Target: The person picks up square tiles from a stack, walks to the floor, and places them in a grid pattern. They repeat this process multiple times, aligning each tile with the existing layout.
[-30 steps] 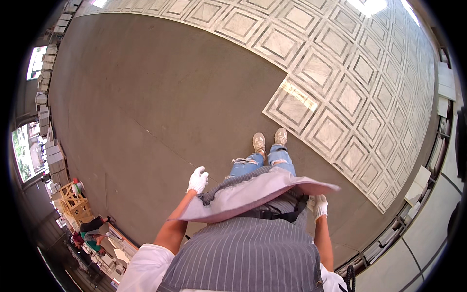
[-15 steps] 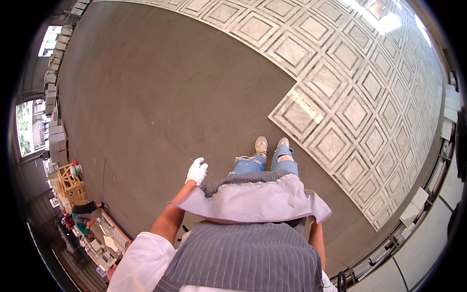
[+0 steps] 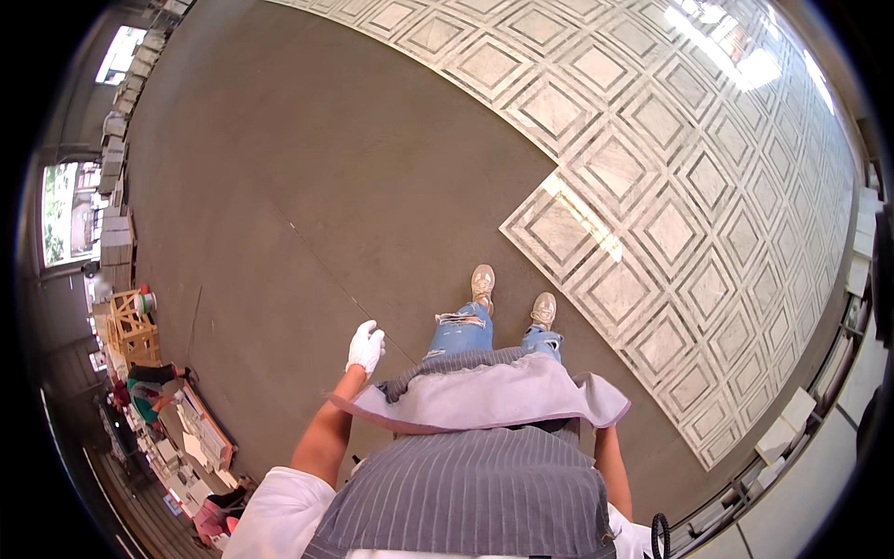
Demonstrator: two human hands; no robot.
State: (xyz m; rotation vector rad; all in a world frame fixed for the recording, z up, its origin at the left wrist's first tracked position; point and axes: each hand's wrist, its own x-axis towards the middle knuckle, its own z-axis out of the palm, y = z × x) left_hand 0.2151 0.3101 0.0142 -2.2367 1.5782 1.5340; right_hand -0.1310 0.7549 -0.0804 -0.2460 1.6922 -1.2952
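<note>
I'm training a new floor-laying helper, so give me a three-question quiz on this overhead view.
1. True or false: the left hand wears a white glove.
2. Which lies to the right of the person's shoes? A) stacked crates B) patterned marble tiles C) a window
3. Fill in: the shoes stand on the bare ______ floor, not on the tiles.

Key: 1 true; 2 B; 3 grey. The right hand is hidden behind the apron flap.

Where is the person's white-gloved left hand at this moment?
In the head view, the left hand hangs left of centre over the bare grey floor, beside the left knee of the torn blue jeans, holding nothing.
</note>
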